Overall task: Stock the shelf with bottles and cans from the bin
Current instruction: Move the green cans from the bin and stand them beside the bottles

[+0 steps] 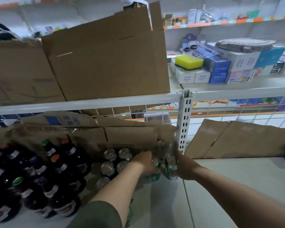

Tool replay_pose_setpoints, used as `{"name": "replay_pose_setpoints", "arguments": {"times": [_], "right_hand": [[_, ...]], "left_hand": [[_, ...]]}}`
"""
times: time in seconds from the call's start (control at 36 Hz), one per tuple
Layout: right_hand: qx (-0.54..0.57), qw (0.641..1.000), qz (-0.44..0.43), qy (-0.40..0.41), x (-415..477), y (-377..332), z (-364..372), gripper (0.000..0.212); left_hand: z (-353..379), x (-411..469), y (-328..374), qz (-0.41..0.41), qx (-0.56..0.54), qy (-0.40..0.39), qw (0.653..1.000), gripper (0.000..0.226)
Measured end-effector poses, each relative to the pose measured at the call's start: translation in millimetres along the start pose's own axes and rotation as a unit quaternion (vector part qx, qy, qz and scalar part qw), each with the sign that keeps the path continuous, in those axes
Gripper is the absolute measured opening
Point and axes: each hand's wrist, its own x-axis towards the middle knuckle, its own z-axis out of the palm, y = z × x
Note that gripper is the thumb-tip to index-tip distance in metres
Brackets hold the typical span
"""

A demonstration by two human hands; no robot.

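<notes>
Both my hands reach onto the white shelf (155, 203). My left hand (145, 163) grips a green can (155, 173) that stands beside a cluster of several green cans (113, 163) with silver tops. My right hand (185, 167) holds another green can (170, 167), tilted, just right of the first and next to the white slotted upright post (185, 122). Dark bottles (44, 175) with coloured caps fill the shelf's left side. The bin is out of view.
Flattened cardboard (122, 134) leans against the wire back panel behind the cans, and more cardboard (237, 140) lies to the right. Large cardboard boxes (97, 60) sit on the shelf above. Small boxes and a yellow sponge (188, 61) occupy the upper right shelf.
</notes>
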Motion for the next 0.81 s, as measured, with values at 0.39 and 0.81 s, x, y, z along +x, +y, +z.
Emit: {"name": "replay_pose_setpoints", "arguments": {"times": [0.39,0.81], "right_hand": [[0.018,1.000,-0.020,0.008,6.9,6.2,3.5,0.061],[0.027,0.999,-0.035,0.009,11.6,8.3,0.5,0.062]], "left_hand": [[9.3,3.3,8.0,-0.006,-0.030,0.004,1.000,0.094],[0.4,13.2,-5.3,0.107,-0.032,0.039,0.993,0.053]]}}
